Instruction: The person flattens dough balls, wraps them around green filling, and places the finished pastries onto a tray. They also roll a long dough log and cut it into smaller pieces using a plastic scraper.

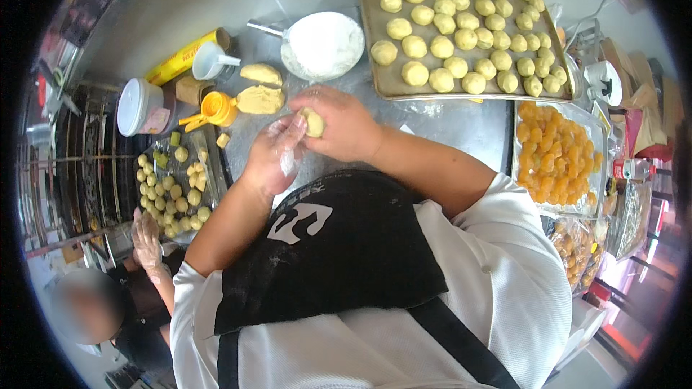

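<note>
A pale yellow dough ball (313, 122) is held between my two hands over the metal worktable (427, 124). My left hand (277, 148), dusted with white flour, presses its thumb and fingers against the ball's left side. Around its right side curls my right hand (340, 124); part of the ball is hidden by the fingers. Just beyond my hands are a flattened dough piece (260, 99), another dough piece (261, 73) and a metal bowl of white flour (324, 45). A small dough lump (223, 141) lies left of my left hand.
A baking tray (470, 96) of dough balls stands far right, near a tray of orange filling balls (557, 156). Left are an orange measuring cup (218, 108), a white-lidded tub (141, 106) and a tray of small balls (216, 172). A co-worker's gloved hand (147, 240) is lower left.
</note>
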The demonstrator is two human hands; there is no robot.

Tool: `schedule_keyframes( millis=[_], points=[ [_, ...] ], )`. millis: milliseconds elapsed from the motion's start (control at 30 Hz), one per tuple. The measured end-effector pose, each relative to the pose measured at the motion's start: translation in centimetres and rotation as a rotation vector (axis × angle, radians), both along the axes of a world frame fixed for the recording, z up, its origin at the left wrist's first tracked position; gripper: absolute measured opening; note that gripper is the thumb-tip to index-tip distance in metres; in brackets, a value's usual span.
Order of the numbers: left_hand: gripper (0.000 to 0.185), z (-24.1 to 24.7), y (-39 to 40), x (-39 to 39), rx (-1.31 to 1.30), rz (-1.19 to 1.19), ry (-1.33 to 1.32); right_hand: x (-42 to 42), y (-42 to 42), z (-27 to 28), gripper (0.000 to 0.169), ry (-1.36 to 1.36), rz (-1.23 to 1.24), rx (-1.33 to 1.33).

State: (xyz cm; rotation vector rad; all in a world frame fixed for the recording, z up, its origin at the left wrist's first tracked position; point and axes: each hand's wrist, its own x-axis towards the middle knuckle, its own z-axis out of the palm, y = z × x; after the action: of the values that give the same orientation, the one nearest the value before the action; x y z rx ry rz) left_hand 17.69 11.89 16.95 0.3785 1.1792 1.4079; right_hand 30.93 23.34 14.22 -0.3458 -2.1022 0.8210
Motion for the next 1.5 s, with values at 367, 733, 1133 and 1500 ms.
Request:
schedule_keyframes(
  millis=[367,733,1133,1500],
  points=[
    [0.059,-4.1,2.3,-3.6,-0.2,-0.085,0.001,3.5,9.0,-1.2,0.039,-0.102,-0.329,-0.415],
    [0.052,-9.5,-6.6,-8.0,-0.539,0.162,0.204,-2.9,32.5,-0.3,0.063,-0.138,-0.51,-0.321],
    [0.042,-14.8,-13.6,-14.0,-0.567,0.174,0.655,-1.8,32.0,-0.3,0.039,-0.249,-0.544,-0.136],
    [0.04,-16.8,-9.1,-22.8,-0.821,-0.018,1.841,4.8,3.8,-3.7,0.021,-0.503,-0.043,-0.248]
  ],
)
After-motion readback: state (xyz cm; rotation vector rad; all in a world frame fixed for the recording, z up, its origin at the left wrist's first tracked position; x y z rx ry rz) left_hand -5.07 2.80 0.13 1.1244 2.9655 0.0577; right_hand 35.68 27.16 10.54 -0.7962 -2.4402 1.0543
